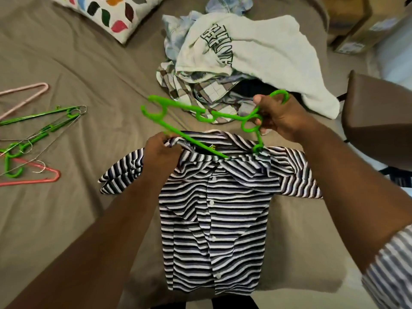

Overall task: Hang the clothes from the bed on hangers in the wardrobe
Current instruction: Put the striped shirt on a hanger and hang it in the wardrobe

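**Head view: green hanger held at the collar of a striped shirt**

Fingers of the right hand are curled round the neck of a green hanger, just below its hook, with the thumb pressed on top. Fingers of the left hand are clenched on a fold of cloth at the collar of a striped shirt, lifting that edge a little.

The hanger is tilted, its hook toward the pile and one long bar slanting down into the collar opening. One of its ends touches the shirt's shoulder on the person's right, while the other end stands free in the air above the left hand.

The shirt lies face up and buttoned on the bed, sleeves spread to either side, its hem nearest the person. Both forearms reach over it, and a striped sleeve shows on the right arm.

Beyond the shirt sits a pile of clothes, topped by a white sweatshirt with dark lettering.

To the left, well apart from the shirt, loose hangers lie tangled on the bed: green plastic, thin wire, a pink one and a red one.

A patterned pillow rests at the far left, and cardboard boxes stand beyond the bed at the far right.
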